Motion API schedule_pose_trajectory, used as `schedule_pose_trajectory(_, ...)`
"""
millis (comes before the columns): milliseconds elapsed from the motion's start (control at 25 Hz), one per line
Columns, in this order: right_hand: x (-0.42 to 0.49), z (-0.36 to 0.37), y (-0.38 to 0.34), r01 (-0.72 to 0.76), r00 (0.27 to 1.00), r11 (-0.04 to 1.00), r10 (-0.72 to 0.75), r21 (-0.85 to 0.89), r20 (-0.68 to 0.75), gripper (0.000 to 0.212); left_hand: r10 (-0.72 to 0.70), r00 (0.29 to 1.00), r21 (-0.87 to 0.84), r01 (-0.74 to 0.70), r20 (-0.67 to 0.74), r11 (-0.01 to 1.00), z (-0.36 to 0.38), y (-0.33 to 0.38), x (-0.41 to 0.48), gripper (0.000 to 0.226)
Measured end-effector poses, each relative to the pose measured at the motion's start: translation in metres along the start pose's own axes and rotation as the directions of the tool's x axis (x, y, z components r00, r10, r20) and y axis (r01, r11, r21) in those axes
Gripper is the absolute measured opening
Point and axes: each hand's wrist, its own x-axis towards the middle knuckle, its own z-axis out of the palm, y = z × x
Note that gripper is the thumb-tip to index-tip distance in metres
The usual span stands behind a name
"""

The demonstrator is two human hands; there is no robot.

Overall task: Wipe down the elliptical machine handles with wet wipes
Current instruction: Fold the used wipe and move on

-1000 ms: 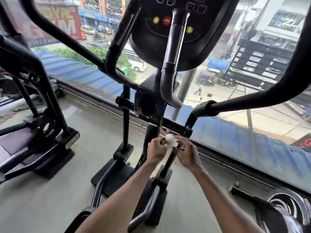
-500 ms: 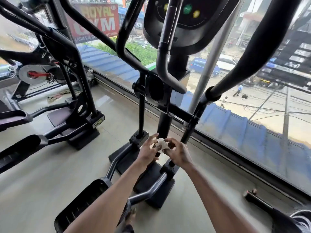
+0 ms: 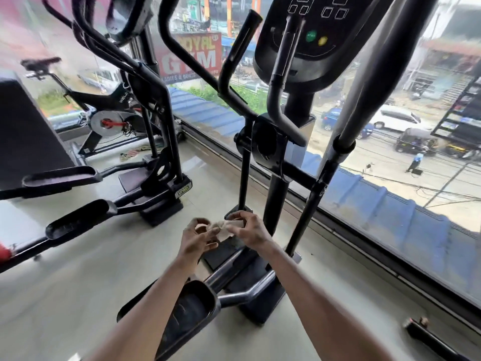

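A broad glass window wall (image 3: 390,209) runs along the right, with the street beyond it. Before it stands the black steel elliptical machine (image 3: 276,199), its dark oval console (image 3: 320,35) up top. A second black elliptical (image 3: 158,142) stands to the left. The long black tubular handles (image 3: 364,87) rise either side of the console, well above the hands. A black plastic foot pedal (image 3: 187,313) lies under the forearms. The left hand (image 3: 195,239) and right hand (image 3: 251,231) meet low before the machine's post, fingers curled, each pinching one end of the small crumpled white wet wipe (image 3: 225,229), held between them clear of the handles
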Motion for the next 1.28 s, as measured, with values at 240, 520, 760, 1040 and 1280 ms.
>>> schedule_pose_trajectory(240, -0.036, 0.122, -0.077, 0.084, 0.975, 0.987, -0.111, 0.14, 0.192, 0.029, 0.078, 0.981, -0.052, -0.089, -0.175, 0.995, -0.133, 0.014, -0.082, 0.019)
schedule_pose_trajectory(520, -0.121, 0.302, -0.166, 0.034, 0.829, 0.939, -0.218, 0.343, 0.514, 0.02, 0.095, 0.897, -0.17, -0.185, -0.432, 0.968, -0.316, -0.003, -0.223, 0.013)
schedule_pose_trajectory(760, -0.202, 0.475, -0.227, 0.094, 0.568, 0.957, -0.277, 0.273, 0.775, 0.016, 0.072, 0.761, -0.259, -0.306, -0.644, 0.916, -0.449, -0.037, -0.362, 0.042)
schedule_pose_trajectory(1040, -0.312, 0.66, -0.288, 0.222, 0.117, 0.917, -0.362, 0.33, 0.925, 0.015, -0.098, 0.336, -0.233, -0.391, -0.937, 0.891, -0.553, -0.081, -0.501, 0.021)
schedule_pose_trajectory(1280, -0.444, 0.779, -0.331, 0.218, -0.213, 0.89, -0.358, 0.401, 0.909, 0.026, -0.281, -0.109, -0.206, -0.444, -0.953, 0.872, -0.605, -0.103, -0.611, 0.031)
